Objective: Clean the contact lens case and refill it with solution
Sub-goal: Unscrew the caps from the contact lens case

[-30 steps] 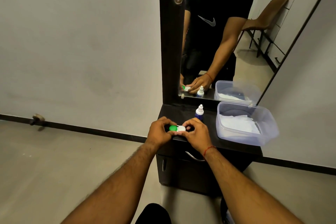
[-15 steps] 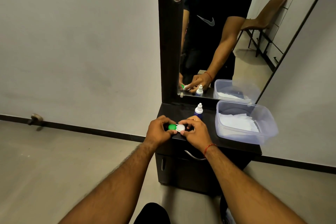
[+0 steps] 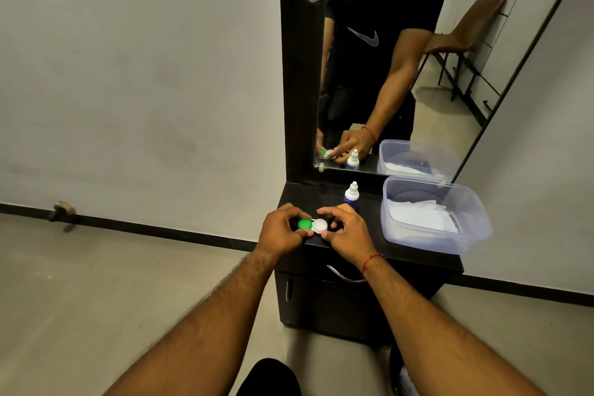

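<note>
The contact lens case [image 3: 312,224] sits just above the front edge of the dark cabinet top [image 3: 308,196], held between both hands, with its green cap [image 3: 304,224] on the left and its white cap [image 3: 320,225] on the right. The left hand [image 3: 283,235] grips the green end, fingers curled tightly round it. The right hand [image 3: 347,235] has its thumb and fingers bent round the white cap, thumb at the near edge and forefinger arched over the far side; how firmly it pinches cannot be told. A red thread [image 3: 369,262] circles the right wrist. Just behind the right hand a small blue bottle [image 3: 352,196] with a white tip stands upright. To the right a clear plastic tub [image 3: 427,239] holds white tissues [image 3: 418,214]. Behind stands a mirror [image 3: 434,112], and below the top is a drawer handle [image 3: 345,276].
</note>
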